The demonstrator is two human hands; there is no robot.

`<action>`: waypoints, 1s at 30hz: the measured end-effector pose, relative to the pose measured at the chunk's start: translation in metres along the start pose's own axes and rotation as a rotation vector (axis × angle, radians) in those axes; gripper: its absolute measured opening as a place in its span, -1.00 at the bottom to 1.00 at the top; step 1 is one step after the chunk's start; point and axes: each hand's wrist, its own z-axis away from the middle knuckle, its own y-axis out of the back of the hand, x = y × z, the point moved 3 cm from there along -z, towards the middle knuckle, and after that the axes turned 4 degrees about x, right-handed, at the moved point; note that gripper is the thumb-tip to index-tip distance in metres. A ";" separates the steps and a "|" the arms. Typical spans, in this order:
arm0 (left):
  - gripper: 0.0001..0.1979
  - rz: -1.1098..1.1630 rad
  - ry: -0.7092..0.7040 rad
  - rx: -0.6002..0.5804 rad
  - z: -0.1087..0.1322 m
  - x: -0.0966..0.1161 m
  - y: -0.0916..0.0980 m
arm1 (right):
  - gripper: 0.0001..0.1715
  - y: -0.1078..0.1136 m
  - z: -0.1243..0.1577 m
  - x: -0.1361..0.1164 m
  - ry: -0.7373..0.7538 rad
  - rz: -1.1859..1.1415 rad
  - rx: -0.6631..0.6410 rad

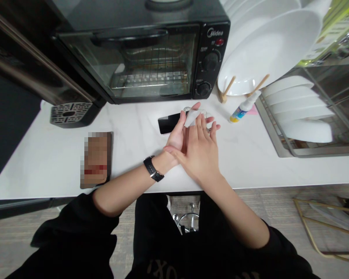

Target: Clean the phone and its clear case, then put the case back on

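Over the counter, my left hand [176,138] is turned palm up, its fingers pointing away from me. A small, thin white piece [192,117], perhaps paper or cloth, rests in it beside the thumb; its exact kind is unclear. My right hand [203,149] lies flat across the left palm with fingers stretched, the fingertips close to the white piece and the thumb over the left wrist. Part of the left palm is hidden beneath it. A dark phone [169,124] lies just behind the left thumb, and a thin pale cable shows around the fingers.
A black toaster oven [212,77] stands behind the hands. To its right are large white plates [273,50] on a wooden rack, a spray bottle [244,108] and a dish basin [272,128] holding bowls. A blurred tablet-like item [95,159] and a drip tray [71,112] are left.
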 end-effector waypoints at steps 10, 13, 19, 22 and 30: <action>-0.38 -0.016 -0.035 -0.071 0.005 0.005 0.005 | 0.35 0.004 0.005 0.003 0.235 -0.070 -0.087; -0.37 -0.086 -0.034 -0.094 0.008 0.011 0.007 | 0.34 0.007 0.017 0.004 0.292 -0.085 -0.085; -0.35 -0.134 -0.102 -0.085 0.002 0.019 0.017 | 0.36 0.009 0.051 0.005 0.340 -0.093 -0.097; -0.34 -0.142 -0.128 -0.092 -0.001 0.019 0.019 | 0.31 0.011 0.066 0.007 0.348 -0.071 -0.096; -0.35 -0.158 -0.165 -0.041 0.003 0.018 0.014 | 0.29 0.014 0.088 -0.002 0.197 0.077 -0.081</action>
